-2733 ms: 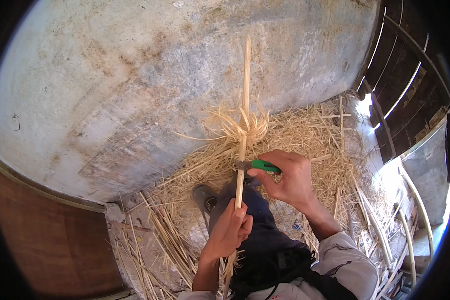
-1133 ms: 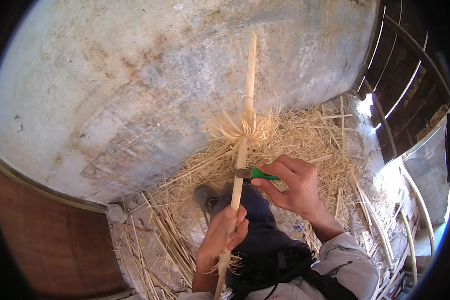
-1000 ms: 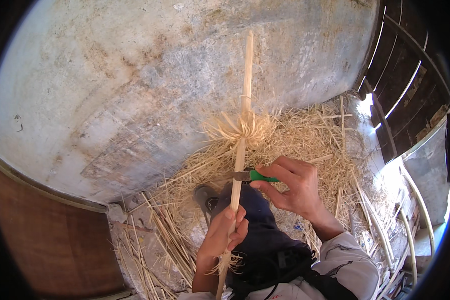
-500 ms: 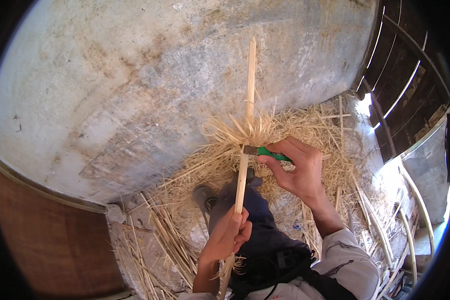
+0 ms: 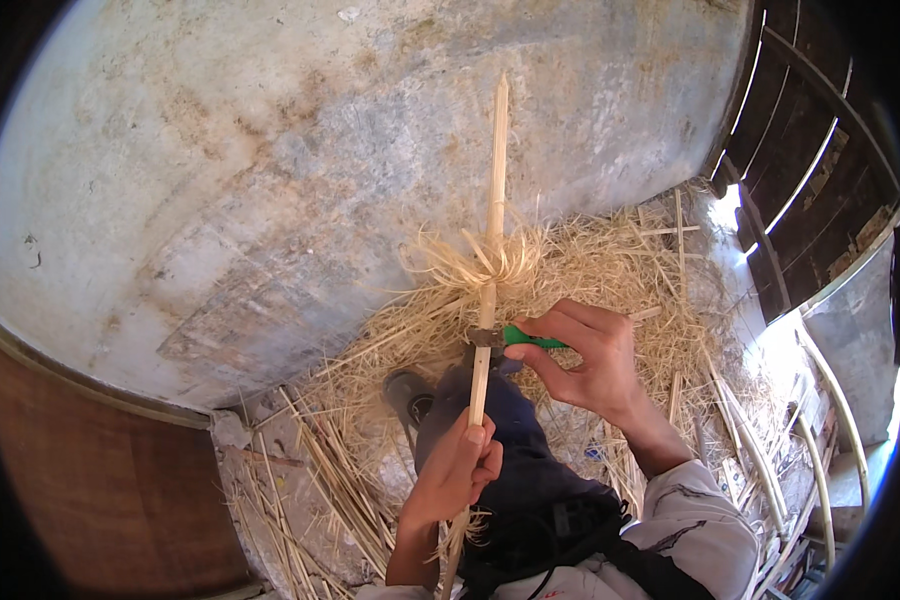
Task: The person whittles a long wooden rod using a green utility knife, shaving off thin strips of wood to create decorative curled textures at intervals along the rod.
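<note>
A pale split-bamboo stick [image 5: 498, 175] runs away from me, its pointed far end against the wall. My left hand [image 5: 458, 468] is closed round its near part, above my leg. In my right hand [image 5: 595, 360] I pinch a green-handled knife [image 5: 532, 338], its dark blade lying across the stick between the left hand and a tuft of curled shavings [image 5: 475, 262]. The shavings still hang on the stick. A smaller frayed bunch [image 5: 473, 527] shows just below my left hand.
A stained grey wall [image 5: 270, 200] rises ahead. Loose shavings [image 5: 610, 270] cover the floor round my legs, with thin strips [image 5: 340, 480] at the left. A brown board [image 5: 100, 470] stands at lower left, dark slats [image 5: 820, 130] at upper right, and long poles [image 5: 820, 480] at the right.
My right hand has drawn the knife back along the stick toward my left hand, away from the tuft of shavings. My left hand keeps its grip in the same place.
</note>
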